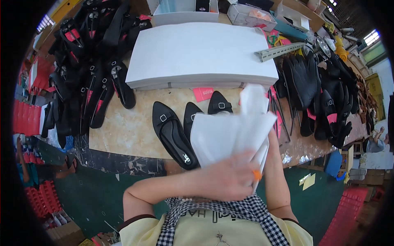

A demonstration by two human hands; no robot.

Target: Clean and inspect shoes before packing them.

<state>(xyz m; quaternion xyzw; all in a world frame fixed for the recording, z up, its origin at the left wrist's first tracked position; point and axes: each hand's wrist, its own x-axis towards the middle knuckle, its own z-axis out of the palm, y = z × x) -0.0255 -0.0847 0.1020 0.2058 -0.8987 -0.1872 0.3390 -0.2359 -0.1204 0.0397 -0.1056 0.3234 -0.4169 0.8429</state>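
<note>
White sheets of thin paper (230, 135), folded and crumpled, stand up in front of me above the table's near edge. My left hand (230, 176) lies across their lower part, its fingers smeared by motion, with a small orange thing (257, 175) at the fingertips. From the right, my right hand (270, 141) grips the paper, which hides most of its fingers. Just left of the paper rests a black pointed flat shoe (174, 135) with a square buckle. A second black shoe (191, 112) is partly covered, and another black toe (219, 102) shows behind.
A thick stack of white paper (201, 53) fills the table's middle, with a slotted metal bar (283, 51) on its right end. Black shoes are piled left (94, 69) and right (303, 82). A pink card (203, 94) lies before the stack; open boxes (186, 14) stand behind.
</note>
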